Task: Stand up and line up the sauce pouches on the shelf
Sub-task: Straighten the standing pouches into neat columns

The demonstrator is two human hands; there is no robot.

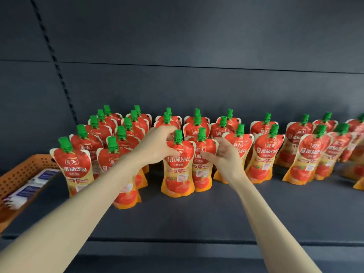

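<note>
The front pouch (178,166) is standing near the middle of the shelf (216,213), ahead of the rows. It is likely soft and bottom-heavy, so the stiff shoulders below the cap (178,135) are offering the surest hold. The left hand (157,143) is pinching its upper left edge, fingers closed on it. The right hand (220,154) is hovering beside the second pouch (202,164), fingers spread, not gripping.

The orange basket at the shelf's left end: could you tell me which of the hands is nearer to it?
Left. The left hand grips a sauce pouch mid-shelf, well right of the orange basket. The right hand is open farther right, beside the neighbouring pouch.
</note>
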